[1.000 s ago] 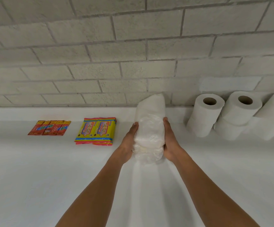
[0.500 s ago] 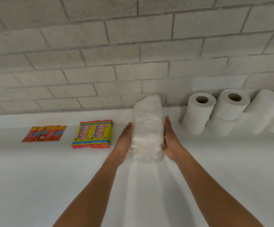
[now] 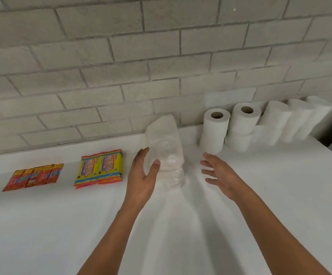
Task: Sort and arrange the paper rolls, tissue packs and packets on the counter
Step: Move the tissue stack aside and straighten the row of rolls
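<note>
Both hands have let go of the plastic-wrapped stack of tissue packs since a second ago, when they clasped it from either side. Right hand now off the wrap — drawn back to the right, fingers spread and nearly straight, holding nothing, with bare white counter showing between its fingertips and the stack. Left hand loosened: fingers lie straight along the left side of the stack, thumb resting across the front of the wrap, fingers relaxed rather than clamped; whether the fingers behind the pack press on it I cannot tell.

Stack stands upright on the counter between the two hands, its top tilted slightly toward the brick wall.

Just beyond the right fingertips: two columns of paper rolls, stacked two high, cardboard cores facing up. Further right along the wall, more wrapped white rolls leaning against each other.

Left of the left-hand fingers, near but not touching: yellow and pink packets lying flat, two side by side on top of others. Well to the left of those — a row of red sachets, overlapping, flat on the counter.
</note>
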`<state>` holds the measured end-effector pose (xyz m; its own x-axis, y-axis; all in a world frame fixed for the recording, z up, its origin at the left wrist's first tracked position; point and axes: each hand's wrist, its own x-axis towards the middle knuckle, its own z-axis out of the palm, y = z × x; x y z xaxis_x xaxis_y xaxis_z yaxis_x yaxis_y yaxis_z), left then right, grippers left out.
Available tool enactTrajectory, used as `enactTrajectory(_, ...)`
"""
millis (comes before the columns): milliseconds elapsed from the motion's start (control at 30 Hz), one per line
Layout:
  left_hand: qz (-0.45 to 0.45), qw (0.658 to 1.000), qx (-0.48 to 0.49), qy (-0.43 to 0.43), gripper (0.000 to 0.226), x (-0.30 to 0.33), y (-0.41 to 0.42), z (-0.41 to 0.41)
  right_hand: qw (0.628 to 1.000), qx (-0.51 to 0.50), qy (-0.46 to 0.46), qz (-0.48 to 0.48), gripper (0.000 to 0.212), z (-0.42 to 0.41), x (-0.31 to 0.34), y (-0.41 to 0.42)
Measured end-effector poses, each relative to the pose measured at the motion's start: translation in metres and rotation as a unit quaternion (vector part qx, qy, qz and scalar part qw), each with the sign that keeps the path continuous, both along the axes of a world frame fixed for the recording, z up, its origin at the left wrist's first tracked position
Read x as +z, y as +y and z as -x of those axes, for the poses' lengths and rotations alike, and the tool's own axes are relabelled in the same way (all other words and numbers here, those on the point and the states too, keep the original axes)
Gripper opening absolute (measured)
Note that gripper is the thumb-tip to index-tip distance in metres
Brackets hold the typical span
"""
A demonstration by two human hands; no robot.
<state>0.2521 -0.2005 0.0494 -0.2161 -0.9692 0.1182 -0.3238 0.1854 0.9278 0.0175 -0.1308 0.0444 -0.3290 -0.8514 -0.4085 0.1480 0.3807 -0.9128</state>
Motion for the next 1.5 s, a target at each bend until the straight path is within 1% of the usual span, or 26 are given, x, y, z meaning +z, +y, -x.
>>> enactTrajectory(133,0.075,0.996,-0.04,-0.039,0.05,0.011,0.016,0.005,0.999,-0.009,0.031,-0.005,0.034,0.008,0.004,0.038)
enactTrajectory(233,0.112,0.99,-0.072,-0.039,0.05,0.023,0.027,0.016,0.999,-0.013,0.045,0.002,0.029,0.016,0.009,0.062)
enactTrajectory(400,0.114,0.984,-0.129,-0.045,0.053,0.039,0.038,0.05,0.994,-0.054,0.089,0.009,0.021,0.04,0.022,0.081)
enactTrajectory(467,0.113,0.982,-0.146,-0.05,0.054,0.041,0.04,0.066,0.992,-0.064,0.105,0.018,0.022,0.053,0.025,0.084)
enactTrajectory(533,0.11,0.981,-0.151,-0.055,0.056,0.041,0.04,0.082,0.99,-0.066,0.124,0.025,0.027,0.067,0.027,0.084)
enactTrajectory(633,0.116,0.978,-0.149,-0.09,0.058,0.039,0.041,0.111,0.986,-0.065,0.149,0.04,0.033,0.096,0.029,0.085)
enactTrajectory(833,0.113,0.976,-0.109,-0.149,0.062,0.023,0.037,0.177,0.979,-0.028,0.199,0.044,0.043,0.171,0.028,0.082)
enactTrajectory(933,0.108,0.971,-0.074,-0.199,0.061,0.012,0.03,0.211,0.976,-0.014,0.214,0.043,0.048,0.209,0.025,0.075)
enactTrajectory(1100,0.053,0.955,-0.007,-0.29,0.059,0.002,0.021,0.254,0.971,0.014,0.235,0.027,0.058,0.254,0.02,0.055)
enactTrajectory(1167,0.024,0.951,0.012,-0.309,0.062,0.0,0.015,0.268,0.969,0.029,0.244,0.019,0.063,0.267,0.018,0.043)
enactTrajectory(1233,-0.036,0.949,0.037,-0.31,0.069,-0.002,0.008,0.281,0.97,0.039,0.241,0.013,0.069,0.279,0.014,0.029)
enactTrajectory(1300,-0.097,0.947,0.056,-0.3,0.079,-0.007,-0.002,0.289,0.971,0.049,0.233,0.008,0.075,0.288,0.008,0.016)
enactTrajectory(1367,-0.141,0.95,0.067,-0.271,0.089,-0.013,-0.01,0.293,0.971,0.058,0.234,0.0,0.081,0.293,0.0,0.003)
enactTrajectory(1433,-0.17,0.959,0.071,-0.217,0.096,-0.016,-0.019,0.301,0.97,0.067,0.233,-0.012,0.087,0.301,-0.01,-0.012)
enactTrajectory(1500,-0.174,0.97,0.063,-0.158,0.101,-0.019,-0.023,0.306,0.969,0.072,0.235,-0.018,0.093,0.304,-0.018,-0.024)
